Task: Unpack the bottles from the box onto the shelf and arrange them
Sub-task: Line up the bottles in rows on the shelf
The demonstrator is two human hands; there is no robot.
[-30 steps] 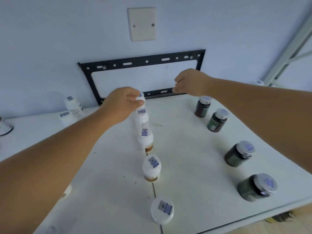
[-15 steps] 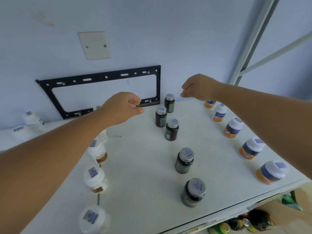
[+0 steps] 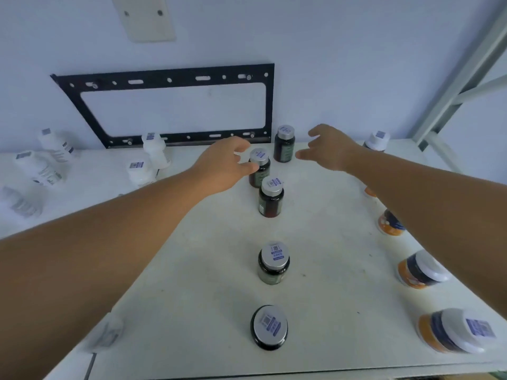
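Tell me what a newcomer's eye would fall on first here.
Two bare arms reach across the white shelf toward the far end of a central row of dark bottles. The left hand cups the second dark bottle from the back, contact unclear, while the right hand hovers open beside the rearmost dark bottle. Orange-and-white bottles line the right edge, and a black bracket hangs on the wall behind.

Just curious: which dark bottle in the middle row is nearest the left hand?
The second dark bottle from the back: the left hand brackets its silver cap between thumb and fingers; the other four stand apart.
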